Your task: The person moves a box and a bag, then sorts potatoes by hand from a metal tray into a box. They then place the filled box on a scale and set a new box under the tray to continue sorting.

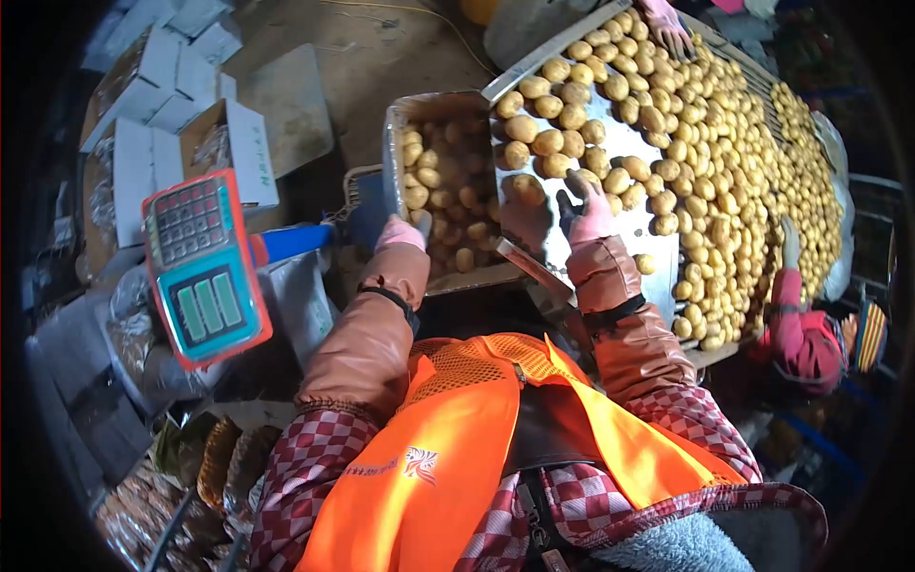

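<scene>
My left hand point(404, 233), in a pink glove with grey fingertips, is at the near left rim of a cardboard box point(392, 157). Its thumb side shows inside the box and the other fingers are partly hidden, so it appears closed on the rim. Potatoes point(448, 195) lie inside the box under clear plastic lining. Over the metal sorting table point(620, 143), my right hand point(589, 212), gloved alike, is open with its fingers apart. It is beside loose potatoes point(618, 180) and holds none that I can see.
A scale display point(205, 267) stands at left on a blue post. Behind it are cartons point(143, 176). Another person's gloved hand point(672, 33) reaches over the potatoes at the far edge; a person in red point(805, 348) works at right. A wooden edge point(534, 270) borders the table chute.
</scene>
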A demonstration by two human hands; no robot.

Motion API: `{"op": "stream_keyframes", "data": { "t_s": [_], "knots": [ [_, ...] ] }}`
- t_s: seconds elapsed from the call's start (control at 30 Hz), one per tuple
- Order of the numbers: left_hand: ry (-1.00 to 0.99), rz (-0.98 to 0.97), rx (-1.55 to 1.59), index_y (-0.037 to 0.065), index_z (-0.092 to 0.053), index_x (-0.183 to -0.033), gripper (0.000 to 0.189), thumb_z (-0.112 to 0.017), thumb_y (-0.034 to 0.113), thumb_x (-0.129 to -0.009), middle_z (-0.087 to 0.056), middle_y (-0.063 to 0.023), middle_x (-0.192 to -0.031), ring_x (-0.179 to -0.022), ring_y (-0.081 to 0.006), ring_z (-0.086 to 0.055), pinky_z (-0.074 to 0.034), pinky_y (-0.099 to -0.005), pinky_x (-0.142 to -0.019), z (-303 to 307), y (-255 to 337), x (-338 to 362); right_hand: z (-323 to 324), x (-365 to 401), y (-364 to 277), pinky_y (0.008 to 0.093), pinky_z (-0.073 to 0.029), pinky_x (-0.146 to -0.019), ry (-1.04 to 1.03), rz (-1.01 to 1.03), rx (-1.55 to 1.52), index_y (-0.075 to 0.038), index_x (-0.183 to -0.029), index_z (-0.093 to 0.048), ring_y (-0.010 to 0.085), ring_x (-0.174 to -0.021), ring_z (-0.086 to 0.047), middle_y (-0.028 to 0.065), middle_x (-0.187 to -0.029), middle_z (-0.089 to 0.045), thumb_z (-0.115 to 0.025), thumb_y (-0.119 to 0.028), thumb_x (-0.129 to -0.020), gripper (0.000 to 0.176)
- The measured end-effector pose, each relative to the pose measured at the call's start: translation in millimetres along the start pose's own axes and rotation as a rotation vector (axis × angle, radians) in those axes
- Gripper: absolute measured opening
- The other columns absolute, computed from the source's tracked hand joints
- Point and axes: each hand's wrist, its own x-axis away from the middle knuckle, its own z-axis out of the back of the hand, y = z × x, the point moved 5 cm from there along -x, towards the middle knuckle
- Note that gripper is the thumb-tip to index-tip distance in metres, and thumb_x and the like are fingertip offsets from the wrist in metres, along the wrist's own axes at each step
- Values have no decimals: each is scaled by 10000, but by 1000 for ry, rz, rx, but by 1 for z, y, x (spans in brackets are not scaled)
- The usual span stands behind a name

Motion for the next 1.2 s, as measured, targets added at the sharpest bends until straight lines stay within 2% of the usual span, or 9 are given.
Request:
{"op": "stream_keyframes", "data": {
  "t_s": [0.1, 0.33, 0.37, 0.57, 0.67, 0.73, 0.9, 1.1, 1.2],
  "knots": [
    [-50, -49, -57, 114, -631, -1208, 415, -547, 426, -947, -624, -179, -1267, -1204, -348, -585, -467, -452, -1011, 17, 0, -12, -18, 14, 18, 366, -553, -786, -111, -205, -143, -108, -1216, -645, 304, -894, -674, 123, -1082, -671, -704, -137, -839, 384],
    [-51, -125, -142, 137, -643, -1217, 329, -491, 204, -933, -617, -172, -1277, -1210, -348, -577, -457, -443, -1024, 60, -11, -39, -54, -1, -21, 415, -485, -984, -364, -231, 196, -157, -1317, -550, 362, -1177, -577, 164, -1267, -591, -746, -73, -761, 595],
    [-49, -167, -157, 153, -637, -1228, 394, -587, 401, -926, -619, -184, -1261, -1199, -380, -573, -465, -455, -1004, 59, -19, -58, -50, 2, -33, 412, -490, -973, -372, -368, 28, -141, -1306, -557, 351, -1163, -586, 165, -1253, -597, -728, -63, -774, 565],
    [-39, -49, -138, 162, -626, -1241, 414, -577, 433, -931, -625, -161, -1270, -1217, -360, -567, -466, -460, -1001, 47, -71, -50, -88, 26, -63, 411, -544, -849, -380, -1145, -1154, -121, -1294, -568, 284, -1069, -616, 83, -1146, -626, -732, -135, -835, 488],
    [186, -166, -142, 171, -590, -1289, 434, -567, 435, -945, -599, -184, -1298, -1199, -370, -576, -473, -465, -984, 59, -77, -27, -54, 9, -99, 385, -554, -802, -311, 17, -135, -118, -1262, -605, 245, -964, -660, 84, -1083, -653, -729, -119, -836, 443],
    [573, -520, -131, 182, -573, -1312, 429, -567, 413, -951, -579, -201, -1318, -1197, -378, -572, -474, -464, -983, 68, -49, 0, -48, 21, -89, 348, -560, -805, -458, -254, -257, -90, -1281, -586, 217, -977, -663, 114, -1097, -646, -717, -37, -823, 479],
    [51, -109, -228, 300, -168, -1555, 948, -672, 587, -804, -283, -200, -1562, -1323, -396, -466, -423, -474, -1065, 17, 24, -38, -29, 45, -54, 356, -584, -834, -395, -158, -426, -66, -1258, -598, 234, -933, -663, 105, -1124, -628, -661, 60, -843, 438],
    [313, -377, 77, 268, -369, -1488, 783, -707, 469, -811, -437, -223, -1441, -1261, -409, -506, -450, -493, -1014, -14, 87, -73, -14, 18, -36, 304, -551, -803, -324, -190, -287, -41, -1272, -611, 170, -939, -664, 102, -1130, -658, -637, 20, -882, 396],
    [-90, -462, -200, 238, -469, -1398, 538, -587, 274, -874, -501, -182, -1365, -1263, -404, -490, -441, -493, -1028, -60, 135, -63, -15, 11, -40, 350, -554, -814, -275, -114, -289, -70, -1224, -631, 262, -957, -659, 143, -1089, -648, -688, 14, -817, 420]
  ]
}}
